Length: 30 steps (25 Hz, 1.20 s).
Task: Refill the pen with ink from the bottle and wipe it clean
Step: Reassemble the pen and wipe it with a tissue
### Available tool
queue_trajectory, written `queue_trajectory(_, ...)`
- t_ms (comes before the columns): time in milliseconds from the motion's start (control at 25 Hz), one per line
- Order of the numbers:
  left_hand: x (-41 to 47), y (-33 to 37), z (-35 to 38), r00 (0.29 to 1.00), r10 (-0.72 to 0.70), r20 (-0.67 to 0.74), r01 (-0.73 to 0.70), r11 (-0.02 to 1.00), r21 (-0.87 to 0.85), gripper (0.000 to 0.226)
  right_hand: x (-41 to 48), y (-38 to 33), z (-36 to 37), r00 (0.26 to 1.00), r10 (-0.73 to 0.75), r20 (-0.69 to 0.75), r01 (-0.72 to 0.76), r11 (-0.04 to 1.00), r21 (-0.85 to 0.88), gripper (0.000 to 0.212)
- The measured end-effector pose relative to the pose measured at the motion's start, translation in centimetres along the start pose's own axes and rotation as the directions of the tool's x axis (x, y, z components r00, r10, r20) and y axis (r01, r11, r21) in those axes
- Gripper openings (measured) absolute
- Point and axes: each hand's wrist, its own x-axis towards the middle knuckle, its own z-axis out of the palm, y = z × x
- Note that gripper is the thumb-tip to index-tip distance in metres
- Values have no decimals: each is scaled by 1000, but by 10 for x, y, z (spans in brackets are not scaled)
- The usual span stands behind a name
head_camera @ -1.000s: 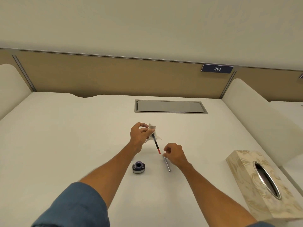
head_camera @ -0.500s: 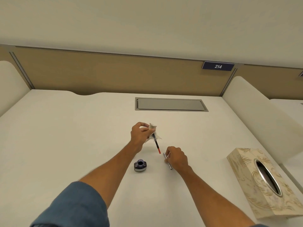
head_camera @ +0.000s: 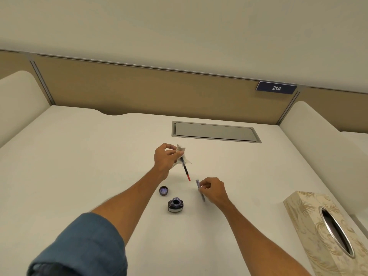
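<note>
While the left hand (head_camera: 165,158) pinches a crumpled white tissue (head_camera: 182,154) around the upper part of a slim pen section (head_camera: 185,169), that piece hangs tilted above the counter (head_camera: 79,166), its red end pointing down and toward the right hand. The right hand (head_camera: 214,191) is closed on a thin silvery pen barrel (head_camera: 200,190), which slants away from the person with one end showing past the fingertips and the other below the palm. Whether the barrel touches the counter I cannot tell. Between the two forearms, the open ink bottle (head_camera: 175,205) stands upright on the counter, dark ink visible in its mouth. Its cap (head_camera: 163,190) lies just beside it, inside facing up. A patterned tissue box (head_camera: 328,236) sits well apart at the right edge.
</note>
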Motion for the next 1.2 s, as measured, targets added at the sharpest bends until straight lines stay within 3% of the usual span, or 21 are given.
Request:
queue_trajectory(240, 7, 5, -14, 996, 29, -82, -31, 999, -21, 26, 1, -26, 12, 990, -114, 81, 103, 986, 128, 15)
queue_trajectory(600, 4, -9, -27, 991, -14, -132, 5, 998, -64, 24, 2, -41, 26, 981, -196, -3, 194, 966, 170, 11)
queue_trajectory(760, 2, -9, -31, 996, -32, -84, 26, 997, -69, 25, 3, -42, 24, 975, -222, -8, 218, 953, 212, 10)
queue_trajectory(920, -3, -12, -30, 998, 46, -33, -44, 998, 45, 27, 4, -50, 22, 969, -248, -4, 241, 939, 245, 11)
queue_trajectory(1200, -1, -7, -30, 997, 57, -52, -53, 996, 66, 31, 5, -48, 21, 976, -203, 80, 151, 892, 426, 9)
